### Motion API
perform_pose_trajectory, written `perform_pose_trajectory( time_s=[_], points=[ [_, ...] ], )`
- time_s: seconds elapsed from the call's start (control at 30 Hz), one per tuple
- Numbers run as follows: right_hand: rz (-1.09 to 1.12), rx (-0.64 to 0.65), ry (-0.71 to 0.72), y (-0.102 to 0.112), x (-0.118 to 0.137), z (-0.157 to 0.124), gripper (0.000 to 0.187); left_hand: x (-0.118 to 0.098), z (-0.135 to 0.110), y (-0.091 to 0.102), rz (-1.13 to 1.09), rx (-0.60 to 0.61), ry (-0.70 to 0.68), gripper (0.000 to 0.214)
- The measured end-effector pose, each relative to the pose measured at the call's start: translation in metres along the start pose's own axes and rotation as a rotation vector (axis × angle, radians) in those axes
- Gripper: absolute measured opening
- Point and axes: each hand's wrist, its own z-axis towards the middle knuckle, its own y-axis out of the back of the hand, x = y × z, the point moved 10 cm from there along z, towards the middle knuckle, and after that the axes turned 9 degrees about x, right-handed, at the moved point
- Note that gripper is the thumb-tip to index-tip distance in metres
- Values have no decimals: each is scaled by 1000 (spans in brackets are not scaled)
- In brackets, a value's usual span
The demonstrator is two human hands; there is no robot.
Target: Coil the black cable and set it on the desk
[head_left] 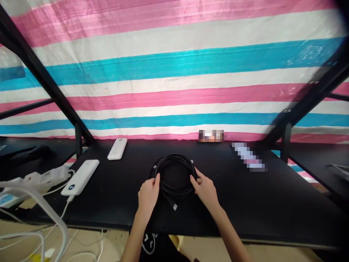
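A black cable (pixel 177 157) is wound into a round coil over the middle of the black table (pixel 261 203). One plug end (pixel 174 206) with a pale metal tip sticks out at the coil's near side. My left hand (pixel 148 193) grips the coil's left side, thumb on top and fingers curled beneath. On the opposite side my right hand (pixel 205 185) is closed around the coil in the same way. Whether the coil rests on the table or is slightly lifted, I cannot tell.
Two white power banks (pixel 81 177) (pixel 117 149) lie at the left, the nearer one with a white cord plugged in. A white power strip (pixel 46 178) sits at the far left. Blurred items (pixel 211 136) (pixel 248 157) lie at the back and right. Striped sheeting (pixel 174 72) hangs behind.
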Motion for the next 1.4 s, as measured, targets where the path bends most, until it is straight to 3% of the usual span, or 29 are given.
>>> perform_pose_trajectory(
  time_s=[0.2,0.37,0.53,0.63,0.83,1.4],
  points=[
    [-37,-65,-21,8,-4,-2,59,10,0,-2,-93,1,-17,59],
    [260,-135,39,16,-23,-13,51,32,-13,13,-220,-156,-50,51],
    [406,-215,63,10,-36,-22,44,50,-27,8,-336,-212,-172,47],
    [451,-261,103,6,-33,-22,39,50,-28,1,-367,-171,-250,46],
    [583,-370,93,11,-37,-20,47,40,-25,-6,-376,-63,-333,44],
    [723,-429,107,17,-43,-28,36,34,-23,-8,-147,-61,-279,42]
  ],
)
